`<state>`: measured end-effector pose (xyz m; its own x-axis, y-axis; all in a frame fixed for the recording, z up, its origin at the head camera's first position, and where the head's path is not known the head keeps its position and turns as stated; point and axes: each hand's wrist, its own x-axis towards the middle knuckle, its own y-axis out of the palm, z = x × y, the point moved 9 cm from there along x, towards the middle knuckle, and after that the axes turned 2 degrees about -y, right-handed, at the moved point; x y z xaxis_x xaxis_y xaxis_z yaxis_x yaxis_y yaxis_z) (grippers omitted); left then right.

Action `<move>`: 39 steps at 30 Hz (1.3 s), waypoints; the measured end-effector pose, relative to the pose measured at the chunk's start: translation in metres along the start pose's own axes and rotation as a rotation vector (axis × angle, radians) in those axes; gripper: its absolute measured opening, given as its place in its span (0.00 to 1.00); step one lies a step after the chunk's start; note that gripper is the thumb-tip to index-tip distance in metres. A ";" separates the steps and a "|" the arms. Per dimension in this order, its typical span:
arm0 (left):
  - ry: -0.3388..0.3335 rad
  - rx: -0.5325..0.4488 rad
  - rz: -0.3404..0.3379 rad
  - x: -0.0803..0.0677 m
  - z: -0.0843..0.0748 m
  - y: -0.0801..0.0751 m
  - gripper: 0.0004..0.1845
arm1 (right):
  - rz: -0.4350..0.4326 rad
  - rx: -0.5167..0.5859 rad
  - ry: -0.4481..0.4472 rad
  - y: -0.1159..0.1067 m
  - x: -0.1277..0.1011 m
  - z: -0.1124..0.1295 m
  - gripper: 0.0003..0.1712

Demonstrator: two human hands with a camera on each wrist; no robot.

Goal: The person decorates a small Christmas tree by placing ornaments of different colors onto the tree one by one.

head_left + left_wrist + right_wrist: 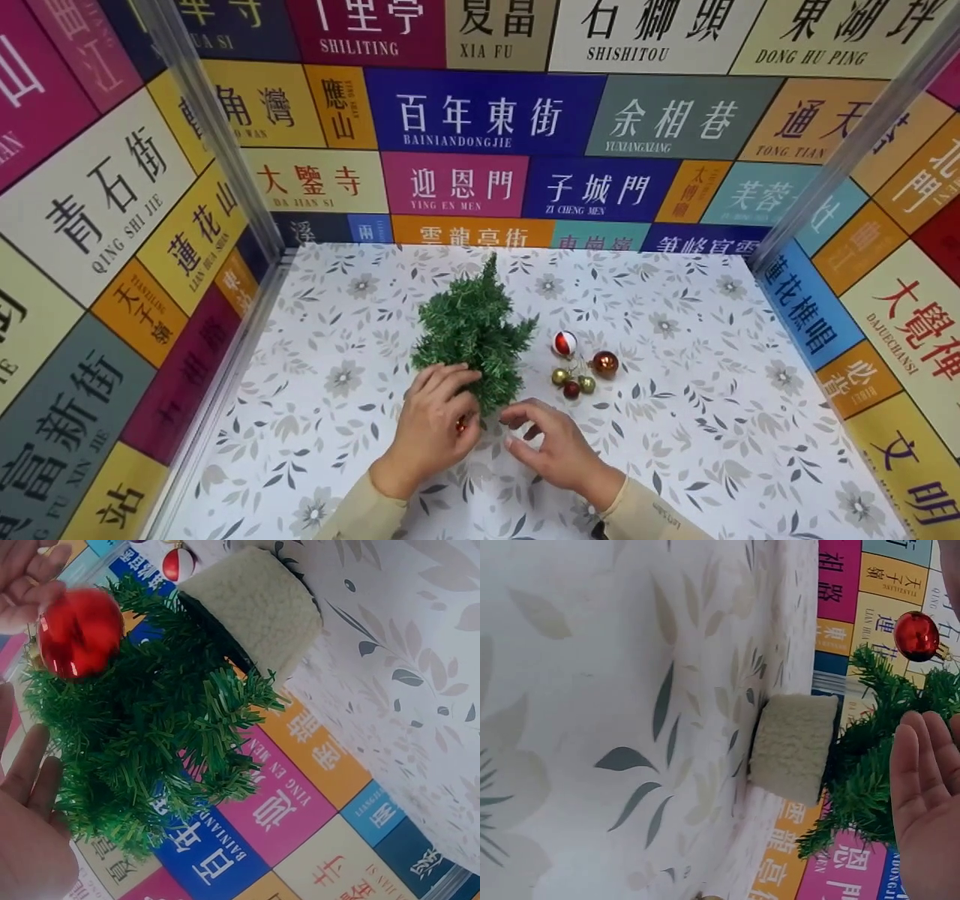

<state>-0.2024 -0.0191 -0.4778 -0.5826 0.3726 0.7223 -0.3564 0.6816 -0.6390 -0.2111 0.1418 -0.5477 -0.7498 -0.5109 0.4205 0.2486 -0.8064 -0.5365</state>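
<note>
A small green artificial Christmas tree [474,330] stands on the table; its pale, fuzzy pot [255,611] shows in both wrist views. At the tree's near side my left hand [429,424] curls its thumb and index finger around the top of a shiny red Christmas ball [916,636]. The ball hangs below its gold cap, in front of the branches. Its wire loop is partly hidden by fingers. To the right of the ball is my right hand [555,450], thumb and fingers apart, with nothing between them.
Right of the tree lie several loose ornaments: a red-and-white ball [564,343], a copper-brown ball [605,364], small gold balls [586,385] and a dark red ball [571,390]. A floral cloth [697,450] covers the table. Colourful sign-printed panels [480,112] enclose its back and sides.
</note>
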 end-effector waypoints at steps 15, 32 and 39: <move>-0.007 0.032 0.011 0.000 -0.001 0.002 0.05 | -0.139 -0.165 -0.101 0.001 0.020 0.025 0.12; 0.076 0.148 0.054 -0.005 -0.004 0.008 0.07 | -0.190 -0.172 -0.152 0.002 0.020 0.024 0.07; 0.097 0.207 0.023 -0.003 -0.004 0.011 0.08 | -0.280 -0.279 -0.127 -0.002 0.019 0.018 0.08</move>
<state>-0.2010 -0.0105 -0.4858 -0.5224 0.4522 0.7229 -0.4924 0.5322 -0.6887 -0.2141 0.1281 -0.5256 -0.6790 -0.3302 0.6557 -0.1426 -0.8168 -0.5590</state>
